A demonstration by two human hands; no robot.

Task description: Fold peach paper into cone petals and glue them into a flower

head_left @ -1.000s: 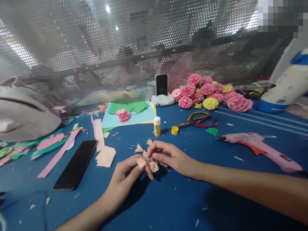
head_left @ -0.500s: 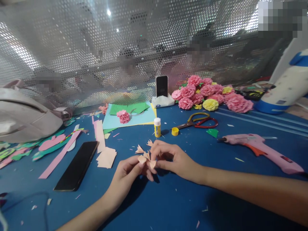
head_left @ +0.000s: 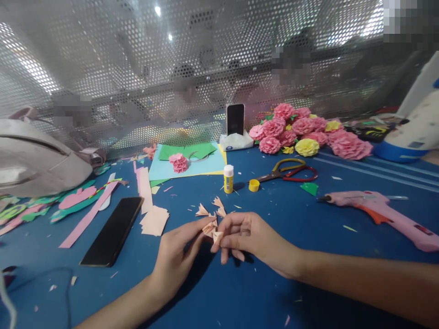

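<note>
Between my two hands are small folded peach paper petals (head_left: pixel 216 237), held just above the blue table. My left hand (head_left: pixel 181 249) pinches them from the left, its fingertips partly hidden behind the paper. My right hand (head_left: pixel 244 237) grips a petal at its right side between thumb and fingers. Just beyond my fingers lie a few more folded petals (head_left: pixel 202 210). An uncapped yellow glue stick (head_left: pixel 228 180) stands upright past them, its yellow cap (head_left: pixel 254 185) to the right. Flat peach paper pieces (head_left: pixel 155 220) are stacked left of my hands.
A black phone (head_left: pixel 112 231) lies at left near a bag (head_left: pixel 37 157). Scissors (head_left: pixel 284 171) and a pink glue gun (head_left: pixel 379 210) rest at right. Behind are pink and yellow paper flowers (head_left: pixel 307 130), an upright phone (head_left: pixel 235 119) and a perforated metal screen (head_left: pixel 137 68).
My fingers have shifted around the petals, the left fingers now behind them and the right thumb lower. The whole view has moved slightly.
</note>
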